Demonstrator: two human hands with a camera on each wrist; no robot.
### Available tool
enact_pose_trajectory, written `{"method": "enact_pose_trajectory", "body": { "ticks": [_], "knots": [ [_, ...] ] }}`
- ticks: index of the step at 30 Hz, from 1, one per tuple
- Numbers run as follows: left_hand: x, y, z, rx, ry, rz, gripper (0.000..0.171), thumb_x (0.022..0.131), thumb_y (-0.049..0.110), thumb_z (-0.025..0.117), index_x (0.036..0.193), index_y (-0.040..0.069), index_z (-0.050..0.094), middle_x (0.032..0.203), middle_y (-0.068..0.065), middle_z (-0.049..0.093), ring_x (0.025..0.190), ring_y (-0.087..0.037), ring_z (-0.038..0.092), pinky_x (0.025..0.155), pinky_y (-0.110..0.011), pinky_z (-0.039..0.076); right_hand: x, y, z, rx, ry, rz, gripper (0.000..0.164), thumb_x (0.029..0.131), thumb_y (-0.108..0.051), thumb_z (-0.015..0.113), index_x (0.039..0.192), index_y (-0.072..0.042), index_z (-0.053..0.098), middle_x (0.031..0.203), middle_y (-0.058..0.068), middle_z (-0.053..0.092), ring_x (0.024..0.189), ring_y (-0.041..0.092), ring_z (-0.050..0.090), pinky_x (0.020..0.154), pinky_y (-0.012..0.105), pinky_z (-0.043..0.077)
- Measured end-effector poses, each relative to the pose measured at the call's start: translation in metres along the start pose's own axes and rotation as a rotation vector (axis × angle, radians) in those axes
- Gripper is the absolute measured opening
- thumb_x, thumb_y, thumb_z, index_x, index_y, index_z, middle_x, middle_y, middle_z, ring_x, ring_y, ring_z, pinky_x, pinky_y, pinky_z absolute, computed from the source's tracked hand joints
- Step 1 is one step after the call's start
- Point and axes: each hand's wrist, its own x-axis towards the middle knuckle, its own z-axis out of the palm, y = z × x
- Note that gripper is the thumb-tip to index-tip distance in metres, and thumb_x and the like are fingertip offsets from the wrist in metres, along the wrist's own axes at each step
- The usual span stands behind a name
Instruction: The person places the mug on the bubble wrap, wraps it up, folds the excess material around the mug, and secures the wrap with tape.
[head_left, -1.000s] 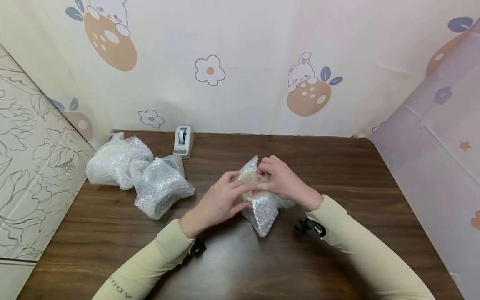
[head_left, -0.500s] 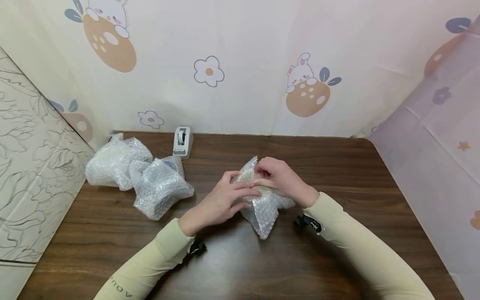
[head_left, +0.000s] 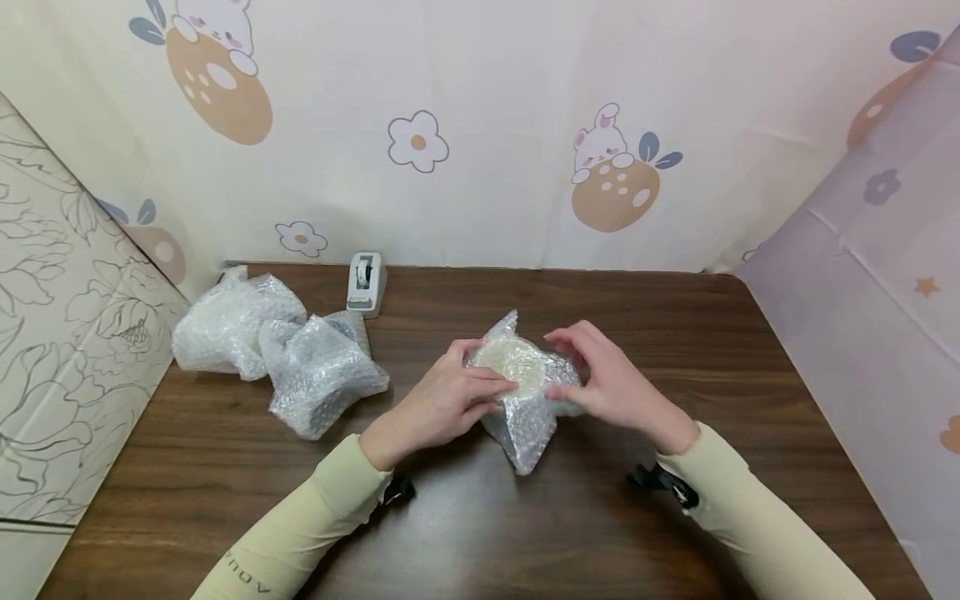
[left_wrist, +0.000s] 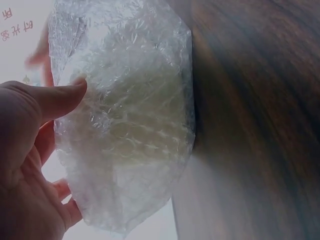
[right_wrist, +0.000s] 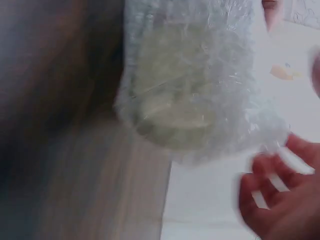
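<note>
A bubble-wrapped bundle [head_left: 525, 375] stands on the table in the head view, with a pale, round thing showing through its top. The wrist views show a yellowish-green body [right_wrist: 175, 85] inside the wrap; its kind is hidden by the bubbles. My left hand [head_left: 438, 406] holds the bundle from the left, fingers across the top and thumb [left_wrist: 62, 100] against the near side. At the right side is my right hand [head_left: 618, 383], its fingers spread apart and loosely bent, the thumb tip right at the wrap. Loose corners of wrap point toward the back, front and right.
Two more bubble-wrapped bundles, one farther back [head_left: 232, 325] and one nearer [head_left: 322, 375], lie side by side at the table's left. A white tape dispenser [head_left: 365, 285] stands at the back edge, before the patterned curtain [head_left: 487, 208].
My right hand has drawn back from the bundle's top to its right side, and its fingers have spread. The left hand has stayed on the bundle nearly unmoved.
</note>
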Motion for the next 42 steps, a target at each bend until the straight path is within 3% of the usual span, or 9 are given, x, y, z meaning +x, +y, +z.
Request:
{"method": "enact_pose_trajectory", "body": {
  "ticks": [3,7,14,18,24,28,35,39,42],
  "knots": [
    [0.002,-0.001,0.001,-0.003,0.008,0.017,0.036,0.086,0.020,0.079,0.121,0.016,0.073,0.116,0.004,0.072,0.116,-0.021,0.061,0.116,-0.045,0.022,-0.017,0.004,-0.001,0.014,-0.053,0.082,0.070,0.075,-0.033,0.089,0.130,-0.004,0.056,0.102,0.000,0.052,0.086,0.017,0.052,0.072,0.033,0.050],
    [0.003,-0.003,0.002,-0.008,0.032,0.045,0.035,0.087,0.018,0.078,0.122,0.016,0.073,0.115,0.003,0.072,0.110,-0.020,0.064,0.115,-0.046,0.025,-0.025,0.006,0.000,0.118,-0.009,0.139,0.045,0.082,-0.018,0.084,0.120,-0.008,0.064,0.097,-0.001,0.064,0.082,0.016,0.059,0.070,0.031,0.052],
    [0.002,-0.005,0.001,-0.026,0.055,0.086,0.038,0.088,0.017,0.078,0.125,0.018,0.071,0.106,0.004,0.074,0.108,-0.025,0.059,0.113,-0.049,0.028,-0.020,0.008,0.005,0.299,0.022,0.174,0.024,0.091,0.001,0.069,0.115,-0.003,0.065,0.101,0.007,0.068,0.085,0.015,0.062,0.071,0.025,0.051],
    [0.000,-0.005,0.000,-0.023,0.052,0.099,0.044,0.087,0.015,0.078,0.130,0.019,0.068,0.102,0.004,0.074,0.104,-0.024,0.059,0.113,-0.048,0.027,-0.014,0.011,0.013,0.307,0.076,0.148,0.024,0.088,0.008,0.070,0.110,0.001,0.065,0.098,0.011,0.067,0.080,0.015,0.060,0.068,0.025,0.050],
    [-0.001,-0.004,-0.001,-0.011,0.037,0.090,0.045,0.087,0.012,0.078,0.130,0.020,0.068,0.100,0.005,0.074,0.108,-0.027,0.056,0.114,-0.045,0.027,-0.005,0.008,0.018,0.203,0.148,0.030,0.025,0.079,0.006,0.080,0.100,-0.005,0.071,0.097,0.006,0.064,0.075,0.014,0.053,0.063,0.023,0.045],
    [-0.001,-0.003,0.000,-0.006,0.048,0.060,0.041,0.086,0.011,0.078,0.126,0.020,0.071,0.106,0.004,0.074,0.115,-0.033,0.054,0.113,-0.045,0.030,-0.002,0.000,0.015,0.103,0.129,0.025,0.023,0.080,0.000,0.081,0.098,-0.010,0.071,0.098,-0.001,0.063,0.079,0.013,0.053,0.067,0.026,0.047],
    [-0.001,-0.001,0.004,0.025,0.080,0.027,0.035,0.085,0.010,0.079,0.120,0.015,0.074,0.113,0.002,0.073,0.113,-0.032,0.057,0.112,-0.046,0.030,0.001,-0.029,0.013,-0.265,0.119,0.000,0.027,0.081,-0.003,0.081,0.106,-0.002,0.071,0.110,0.009,0.061,0.099,0.031,0.048,0.083,0.043,0.043],
    [0.001,0.001,0.004,0.035,0.086,0.042,0.036,0.084,0.008,0.079,0.119,0.011,0.074,0.112,0.001,0.073,0.110,-0.024,0.063,0.112,-0.047,0.030,0.000,-0.044,0.010,-0.368,0.153,0.001,0.026,0.083,-0.008,0.081,0.107,0.000,0.073,0.108,0.012,0.058,0.087,0.028,0.051,0.073,0.038,0.047],
    [0.001,0.002,0.004,0.042,0.087,0.046,0.037,0.084,0.007,0.080,0.120,0.010,0.073,0.113,0.000,0.073,0.110,-0.021,0.065,0.112,-0.047,0.029,0.003,-0.052,0.008,-0.354,0.104,0.062,0.031,0.085,-0.014,0.079,0.113,-0.001,0.072,0.109,0.011,0.058,0.075,0.021,0.057,0.063,0.035,0.051]
  ]
}}
